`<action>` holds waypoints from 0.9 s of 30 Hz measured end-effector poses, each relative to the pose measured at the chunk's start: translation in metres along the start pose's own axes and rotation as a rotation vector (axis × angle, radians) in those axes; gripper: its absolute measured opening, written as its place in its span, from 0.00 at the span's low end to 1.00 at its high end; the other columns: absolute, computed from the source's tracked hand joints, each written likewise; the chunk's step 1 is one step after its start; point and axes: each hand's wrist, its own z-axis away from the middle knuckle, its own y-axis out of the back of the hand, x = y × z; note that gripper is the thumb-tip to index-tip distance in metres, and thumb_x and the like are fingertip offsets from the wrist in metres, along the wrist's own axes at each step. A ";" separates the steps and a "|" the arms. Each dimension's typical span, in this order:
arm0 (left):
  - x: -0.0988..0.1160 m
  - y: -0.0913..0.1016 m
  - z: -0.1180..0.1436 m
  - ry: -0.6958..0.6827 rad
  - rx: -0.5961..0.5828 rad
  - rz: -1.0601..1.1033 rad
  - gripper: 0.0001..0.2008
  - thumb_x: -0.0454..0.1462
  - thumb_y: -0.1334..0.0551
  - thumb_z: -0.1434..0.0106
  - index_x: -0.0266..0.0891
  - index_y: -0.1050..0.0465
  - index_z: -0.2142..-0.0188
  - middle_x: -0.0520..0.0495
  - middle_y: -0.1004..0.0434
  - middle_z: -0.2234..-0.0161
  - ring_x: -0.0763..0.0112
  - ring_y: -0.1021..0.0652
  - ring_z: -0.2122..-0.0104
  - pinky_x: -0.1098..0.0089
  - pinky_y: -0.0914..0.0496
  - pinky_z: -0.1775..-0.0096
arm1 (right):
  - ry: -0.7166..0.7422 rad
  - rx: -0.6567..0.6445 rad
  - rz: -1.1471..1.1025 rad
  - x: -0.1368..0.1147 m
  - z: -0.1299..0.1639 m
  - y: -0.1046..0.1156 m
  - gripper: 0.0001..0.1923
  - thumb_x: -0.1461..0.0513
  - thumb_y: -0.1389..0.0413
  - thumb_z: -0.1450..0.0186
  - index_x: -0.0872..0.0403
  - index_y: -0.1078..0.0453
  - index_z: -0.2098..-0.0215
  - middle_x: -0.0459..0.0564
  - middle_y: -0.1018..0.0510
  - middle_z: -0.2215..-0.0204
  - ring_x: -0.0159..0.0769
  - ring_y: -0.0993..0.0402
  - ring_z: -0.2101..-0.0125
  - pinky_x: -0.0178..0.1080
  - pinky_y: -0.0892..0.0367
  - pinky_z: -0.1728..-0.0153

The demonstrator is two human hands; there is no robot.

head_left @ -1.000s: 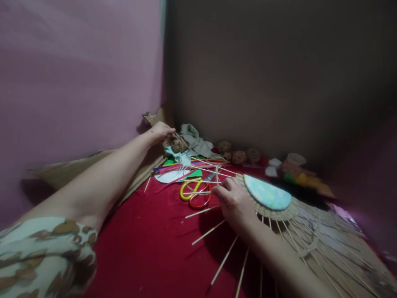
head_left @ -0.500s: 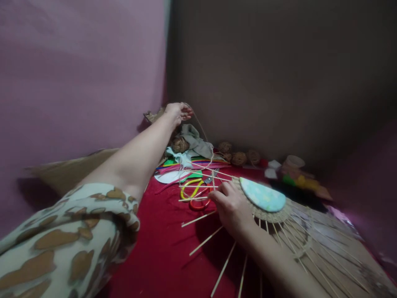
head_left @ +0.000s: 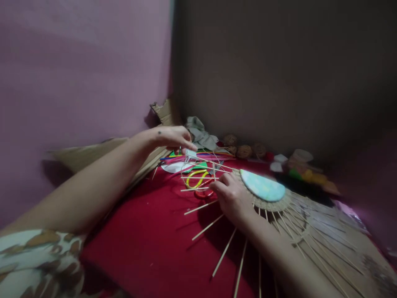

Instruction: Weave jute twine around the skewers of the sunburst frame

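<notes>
A half-round woven piece (head_left: 281,205) with a pale blue cloth half-circle (head_left: 263,185) at its middle has thin wooden sticks (head_left: 223,253) fanning out from it. My right hand (head_left: 235,199) is closed on its left part, thumb and fingers pressed around the sticks and a strand of jute twine (head_left: 214,167). Beyond the stick tips, my left hand (head_left: 175,137) reaches in palm down, thumb and fingers together at the twine. A thin loop of it hangs below that hand; the fingertips are partly hidden.
Yellow-and-red-handled scissors (head_left: 198,179) lie under the sticks on red cloth (head_left: 139,231). Behind are coloured strips (head_left: 214,156), grey cloth (head_left: 201,134) and several twine balls (head_left: 244,151). Cardboard (head_left: 89,155) leans by the left wall; a board (head_left: 347,244) lies right.
My left hand has come down and nearer, from high behind the cloth to the stick tips. The raised twine is lowered. My right hand keeps its hold; the view has shifted slightly.
</notes>
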 end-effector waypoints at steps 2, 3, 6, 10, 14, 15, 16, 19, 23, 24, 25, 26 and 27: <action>-0.010 -0.014 0.021 0.018 -0.111 0.103 0.21 0.33 0.29 0.57 0.41 0.24 0.60 0.49 0.27 0.81 0.73 0.32 0.86 0.74 0.45 0.85 | 0.014 -0.001 -0.016 0.000 0.000 0.001 0.11 0.69 0.49 0.36 0.55 0.25 0.69 0.52 0.31 0.73 0.36 0.39 0.70 0.37 0.41 0.68; -0.015 -0.021 0.028 0.017 -0.150 0.163 0.27 0.30 0.29 0.57 0.43 0.26 0.55 0.50 0.26 0.80 0.71 0.30 0.84 0.75 0.44 0.84 | 0.019 0.001 -0.028 0.000 0.000 0.001 0.11 0.69 0.49 0.36 0.55 0.25 0.69 0.52 0.31 0.73 0.36 0.38 0.70 0.37 0.40 0.68; -0.029 -0.042 0.042 -0.044 -0.110 0.317 0.32 0.28 0.32 0.55 0.41 0.32 0.48 0.51 0.27 0.81 0.67 0.25 0.80 0.74 0.37 0.81 | 0.021 0.004 -0.075 0.001 0.000 0.001 0.10 0.68 0.48 0.36 0.56 0.25 0.70 0.51 0.31 0.74 0.36 0.38 0.70 0.38 0.40 0.68; -0.042 -0.055 0.048 -0.084 0.072 0.402 0.36 0.29 0.34 0.51 0.37 0.42 0.42 0.51 0.28 0.81 0.66 0.24 0.81 0.72 0.33 0.78 | 0.010 -0.012 -0.145 0.003 0.000 -0.002 0.09 0.66 0.47 0.36 0.54 0.25 0.70 0.51 0.30 0.73 0.37 0.37 0.69 0.38 0.39 0.67; -0.045 -0.054 0.053 -0.127 0.113 0.375 0.40 0.32 0.34 0.48 0.33 0.50 0.38 0.50 0.26 0.79 0.69 0.24 0.80 0.72 0.31 0.75 | 0.020 -0.030 -0.188 0.002 0.001 -0.004 0.09 0.65 0.47 0.35 0.54 0.26 0.69 0.50 0.29 0.73 0.37 0.36 0.69 0.39 0.38 0.66; -0.045 -0.054 0.055 -0.132 0.118 0.367 0.41 0.32 0.34 0.48 0.33 0.51 0.38 0.50 0.26 0.79 0.70 0.24 0.80 0.72 0.32 0.75 | 0.026 -0.030 -0.191 0.001 0.001 -0.004 0.09 0.65 0.47 0.35 0.54 0.26 0.69 0.51 0.29 0.73 0.37 0.37 0.69 0.39 0.38 0.67; -0.045 -0.053 0.056 -0.132 0.114 0.362 0.40 0.32 0.34 0.47 0.32 0.51 0.38 0.51 0.26 0.79 0.70 0.24 0.80 0.73 0.32 0.75 | 0.032 -0.029 -0.192 0.001 0.001 -0.004 0.08 0.65 0.47 0.35 0.54 0.26 0.69 0.51 0.29 0.73 0.37 0.37 0.69 0.39 0.37 0.67; -0.046 -0.050 0.060 -0.074 0.083 0.321 0.33 0.33 0.36 0.46 0.31 0.43 0.42 0.51 0.26 0.80 0.71 0.25 0.81 0.73 0.34 0.76 | 0.038 -0.027 -0.190 -0.001 0.001 -0.004 0.09 0.65 0.47 0.35 0.54 0.26 0.69 0.51 0.29 0.73 0.37 0.36 0.70 0.39 0.37 0.68; -0.049 -0.047 0.060 0.071 0.113 0.132 0.19 0.32 0.39 0.47 0.32 0.30 0.54 0.52 0.28 0.83 0.71 0.26 0.83 0.73 0.35 0.77 | 0.049 -0.032 -0.188 -0.003 0.002 -0.005 0.08 0.66 0.47 0.35 0.55 0.26 0.69 0.52 0.29 0.73 0.38 0.36 0.69 0.39 0.37 0.68; -0.049 -0.046 0.060 0.086 0.147 0.076 0.16 0.32 0.39 0.47 0.33 0.29 0.56 0.52 0.28 0.84 0.72 0.27 0.83 0.73 0.36 0.78 | 0.053 -0.034 -0.186 -0.003 0.002 -0.006 0.08 0.66 0.47 0.35 0.55 0.26 0.69 0.52 0.29 0.73 0.38 0.36 0.69 0.39 0.38 0.68; -0.048 -0.046 0.061 0.089 0.184 0.030 0.14 0.31 0.40 0.47 0.33 0.28 0.59 0.52 0.28 0.84 0.72 0.27 0.84 0.74 0.36 0.78 | 0.054 -0.036 -0.183 -0.003 0.002 -0.006 0.08 0.66 0.47 0.35 0.55 0.26 0.69 0.52 0.29 0.73 0.38 0.36 0.69 0.39 0.38 0.68; -0.047 -0.046 0.062 0.080 0.223 -0.001 0.11 0.31 0.40 0.47 0.34 0.28 0.62 0.52 0.29 0.85 0.73 0.28 0.85 0.74 0.37 0.79 | 0.055 -0.039 -0.182 -0.003 0.002 -0.006 0.08 0.66 0.47 0.35 0.55 0.26 0.69 0.52 0.29 0.73 0.38 0.36 0.69 0.39 0.38 0.68; -0.044 -0.047 0.063 0.060 0.261 -0.013 0.08 0.31 0.40 0.46 0.34 0.28 0.65 0.52 0.29 0.85 0.74 0.29 0.85 0.74 0.38 0.80 | 0.055 -0.040 -0.184 -0.003 0.002 -0.006 0.08 0.66 0.47 0.35 0.55 0.26 0.69 0.52 0.29 0.73 0.38 0.36 0.69 0.39 0.38 0.68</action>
